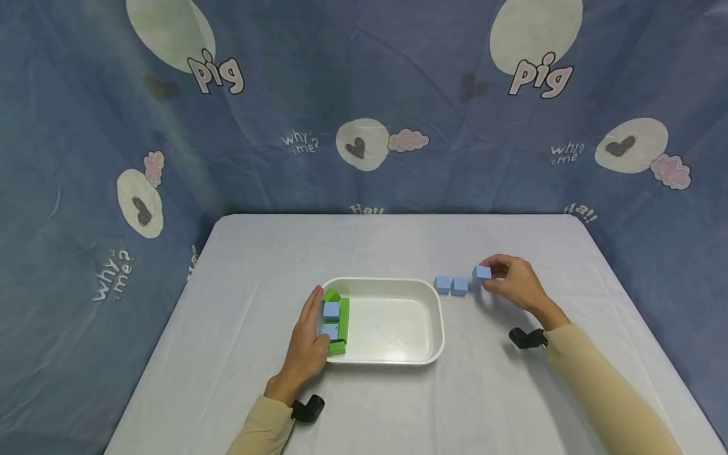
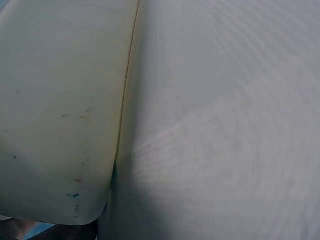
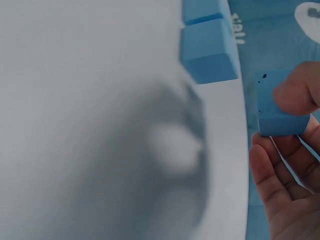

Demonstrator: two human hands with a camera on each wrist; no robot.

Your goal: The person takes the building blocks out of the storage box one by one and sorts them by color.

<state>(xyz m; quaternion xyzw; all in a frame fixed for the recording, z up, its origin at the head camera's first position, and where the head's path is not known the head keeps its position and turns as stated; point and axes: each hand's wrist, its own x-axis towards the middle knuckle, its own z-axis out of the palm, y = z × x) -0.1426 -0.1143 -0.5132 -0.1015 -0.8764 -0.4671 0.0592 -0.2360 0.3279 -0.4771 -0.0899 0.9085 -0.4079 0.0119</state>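
Note:
My right hand (image 1: 516,283) pinches a light blue cube (image 1: 481,272) between thumb and fingers, raised above the table. In the right wrist view the thumb presses one face of that cube (image 3: 280,117), with fingertips beneath it. Just left of it, two more blue cubes, a nearer one (image 1: 459,287) and a farther-left one (image 1: 442,284), sit side by side. My left hand (image 1: 305,346) rests along the left end of a white tray (image 1: 392,364), fingers straight, thumb near the rim. Inside that end lie a blue cube (image 1: 332,310), another blue cube (image 1: 330,331) and a long green block (image 1: 344,320).
A green triangular block (image 1: 332,295) and a short green block (image 1: 337,348) lie at the two ends of the group in the tray. White cloth covers the table (image 1: 387,411). A blue printed curtain (image 1: 364,76) hangs behind it.

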